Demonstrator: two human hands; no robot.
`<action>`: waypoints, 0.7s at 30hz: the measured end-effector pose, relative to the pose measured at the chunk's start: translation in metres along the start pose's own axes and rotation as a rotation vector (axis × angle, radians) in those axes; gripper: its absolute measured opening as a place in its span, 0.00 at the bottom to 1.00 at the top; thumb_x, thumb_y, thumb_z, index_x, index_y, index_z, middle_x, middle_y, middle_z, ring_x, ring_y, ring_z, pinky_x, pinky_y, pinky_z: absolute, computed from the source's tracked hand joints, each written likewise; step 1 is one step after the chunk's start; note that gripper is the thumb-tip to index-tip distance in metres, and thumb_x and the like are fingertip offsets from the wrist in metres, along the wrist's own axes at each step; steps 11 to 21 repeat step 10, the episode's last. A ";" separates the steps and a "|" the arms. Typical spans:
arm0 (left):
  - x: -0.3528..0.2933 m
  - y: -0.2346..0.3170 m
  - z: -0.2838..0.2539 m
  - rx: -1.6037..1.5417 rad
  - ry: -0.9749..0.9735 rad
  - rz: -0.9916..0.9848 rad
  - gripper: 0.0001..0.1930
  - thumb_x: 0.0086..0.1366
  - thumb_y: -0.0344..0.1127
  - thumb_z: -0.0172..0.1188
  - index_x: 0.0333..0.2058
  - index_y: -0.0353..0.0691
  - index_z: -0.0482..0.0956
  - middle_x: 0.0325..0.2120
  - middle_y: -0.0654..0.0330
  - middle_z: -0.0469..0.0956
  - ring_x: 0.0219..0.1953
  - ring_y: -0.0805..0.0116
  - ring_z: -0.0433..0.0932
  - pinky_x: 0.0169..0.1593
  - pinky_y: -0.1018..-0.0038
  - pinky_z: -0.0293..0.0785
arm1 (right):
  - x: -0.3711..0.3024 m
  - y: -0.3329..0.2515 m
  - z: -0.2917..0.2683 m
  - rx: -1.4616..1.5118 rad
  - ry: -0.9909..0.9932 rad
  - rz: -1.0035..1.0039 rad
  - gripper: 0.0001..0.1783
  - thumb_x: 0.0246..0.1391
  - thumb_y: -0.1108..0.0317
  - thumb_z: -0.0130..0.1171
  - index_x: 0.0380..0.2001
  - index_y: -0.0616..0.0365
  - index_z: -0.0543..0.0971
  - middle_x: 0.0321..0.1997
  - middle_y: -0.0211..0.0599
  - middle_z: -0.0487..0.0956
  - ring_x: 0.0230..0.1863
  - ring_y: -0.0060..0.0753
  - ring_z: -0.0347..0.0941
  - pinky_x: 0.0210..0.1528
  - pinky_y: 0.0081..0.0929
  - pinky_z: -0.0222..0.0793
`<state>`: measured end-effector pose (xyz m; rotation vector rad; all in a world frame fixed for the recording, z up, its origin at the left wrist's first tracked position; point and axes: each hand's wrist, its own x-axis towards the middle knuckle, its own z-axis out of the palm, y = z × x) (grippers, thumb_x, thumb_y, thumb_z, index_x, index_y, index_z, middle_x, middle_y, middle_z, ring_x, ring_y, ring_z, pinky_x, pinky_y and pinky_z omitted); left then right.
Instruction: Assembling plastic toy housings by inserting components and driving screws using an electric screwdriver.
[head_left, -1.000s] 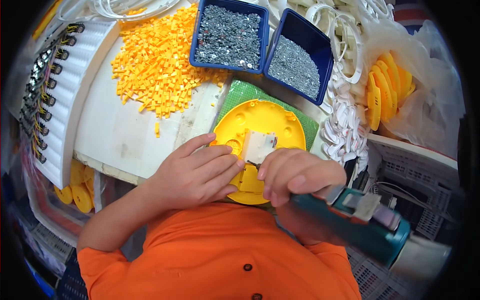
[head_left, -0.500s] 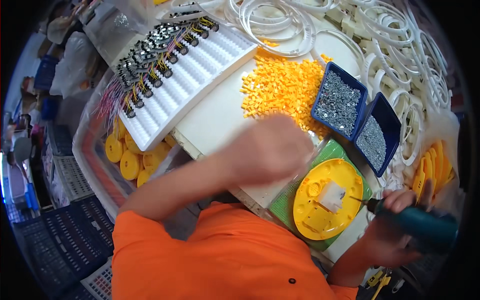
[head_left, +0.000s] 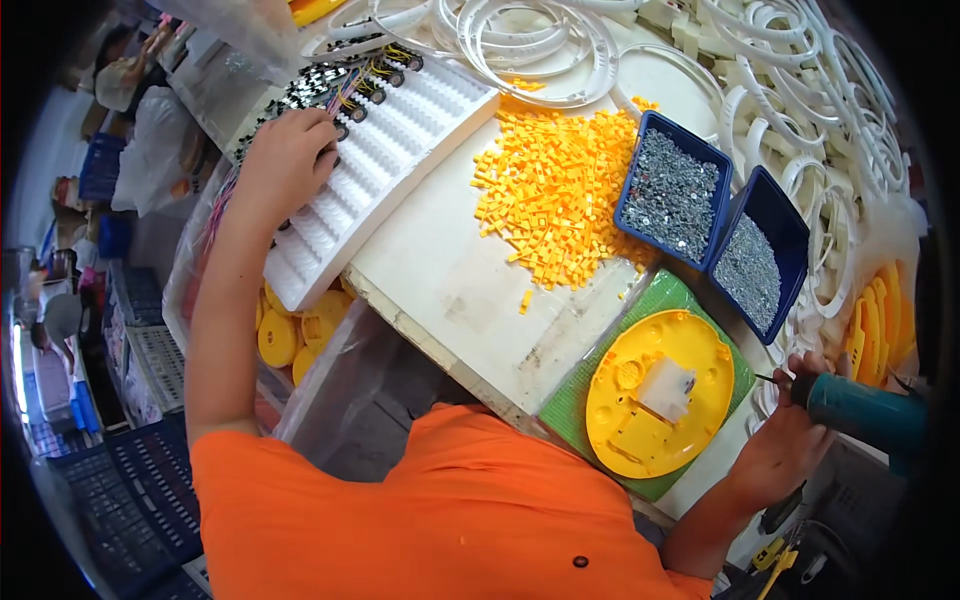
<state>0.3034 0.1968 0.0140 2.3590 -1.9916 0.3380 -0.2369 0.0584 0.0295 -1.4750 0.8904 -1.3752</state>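
Observation:
My left hand (head_left: pixel 287 165) is over the white foam tray (head_left: pixel 405 150), its fingers curled down among a row of small circuit boards (head_left: pixel 312 88) with coloured wires and round black parts. What its fingertips grip is hidden. My right hand (head_left: pixel 785 445) is wrapped round a dark green electric screwdriver (head_left: pixel 865 412), its thin bit pointing left. Left of that bit, a yellow oval plastic shell (head_left: pixel 628 385) lies open side up on a green mat (head_left: pixel 572 405). A whitish block (head_left: pixel 666 390) sits inside the shell.
Small yellow plastic pieces (head_left: pixel 555 190) are heaped mid-table beside two blue bins (head_left: pixel 722 190) of small metal parts. White rings (head_left: pixel 540 50) and strips pile up at the back and right. Yellow round parts (head_left: pixel 277 340) lie in a plastic-lined container below the foam tray.
My left hand has swung from over the table beside the shell, left and away from me, to the boards on the foam tray. The screwdriver has moved slightly right, away from the shell.

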 end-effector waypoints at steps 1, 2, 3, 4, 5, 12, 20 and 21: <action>0.001 -0.002 -0.001 0.032 -0.018 0.022 0.07 0.57 0.28 0.66 0.33 0.38 0.77 0.47 0.56 0.80 0.52 0.52 0.77 0.52 0.60 0.73 | 0.000 0.001 -0.003 -0.002 0.004 -0.001 0.40 0.67 0.48 0.53 0.71 0.65 0.60 0.58 0.46 0.77 0.58 0.43 0.73 0.58 0.40 0.68; 0.003 -0.001 -0.001 0.031 -0.017 0.026 0.07 0.57 0.28 0.66 0.33 0.38 0.77 0.47 0.56 0.80 0.52 0.52 0.77 0.52 0.60 0.73 | -0.001 0.001 -0.006 0.011 0.006 0.006 0.37 0.68 0.51 0.52 0.70 0.66 0.61 0.61 0.46 0.75 0.60 0.42 0.72 0.60 0.40 0.66; 0.004 -0.001 -0.001 0.062 0.010 0.065 0.07 0.57 0.29 0.66 0.34 0.38 0.78 0.44 0.57 0.80 0.50 0.53 0.77 0.52 0.60 0.73 | -0.001 0.002 -0.008 0.025 0.008 0.013 0.34 0.70 0.53 0.51 0.69 0.66 0.63 0.63 0.46 0.74 0.63 0.40 0.70 0.62 0.39 0.63; 0.004 -0.002 -0.003 0.099 0.034 0.103 0.07 0.57 0.30 0.65 0.35 0.39 0.79 0.41 0.58 0.79 0.49 0.53 0.77 0.51 0.59 0.74 | -0.003 0.003 -0.004 0.030 0.011 0.013 0.34 0.70 0.53 0.51 0.69 0.66 0.63 0.63 0.46 0.74 0.63 0.40 0.70 0.62 0.39 0.63; 0.005 -0.008 -0.005 0.105 0.033 0.103 0.07 0.57 0.30 0.65 0.35 0.39 0.79 0.41 0.58 0.79 0.49 0.53 0.77 0.51 0.59 0.74 | -0.005 0.004 0.002 -0.118 0.133 -0.114 0.35 0.69 0.50 0.51 0.68 0.66 0.64 0.61 0.45 0.75 0.61 0.41 0.72 0.62 0.40 0.65; 0.005 -0.039 -0.027 -0.907 -0.084 -0.430 0.09 0.65 0.36 0.66 0.34 0.39 0.77 0.57 0.57 0.78 0.58 0.62 0.74 0.60 0.60 0.69 | -0.024 0.037 -0.083 -1.293 0.477 -0.457 0.37 0.69 0.44 0.51 0.66 0.64 0.66 0.63 0.40 0.74 0.62 0.42 0.72 0.67 0.40 0.65; 0.005 -0.039 -0.027 -0.907 -0.084 -0.430 0.09 0.65 0.36 0.66 0.34 0.39 0.77 0.57 0.57 0.78 0.58 0.62 0.74 0.60 0.60 0.69 | -0.024 0.037 -0.083 -1.293 0.477 -0.457 0.37 0.69 0.44 0.51 0.66 0.64 0.66 0.63 0.40 0.74 0.62 0.42 0.72 0.67 0.40 0.65; 0.005 -0.039 -0.027 -0.907 -0.084 -0.430 0.09 0.65 0.36 0.66 0.34 0.39 0.77 0.57 0.57 0.78 0.58 0.62 0.74 0.60 0.60 0.69 | -0.024 0.037 -0.083 -1.293 0.477 -0.457 0.37 0.69 0.44 0.51 0.66 0.64 0.66 0.63 0.40 0.74 0.62 0.42 0.72 0.67 0.40 0.65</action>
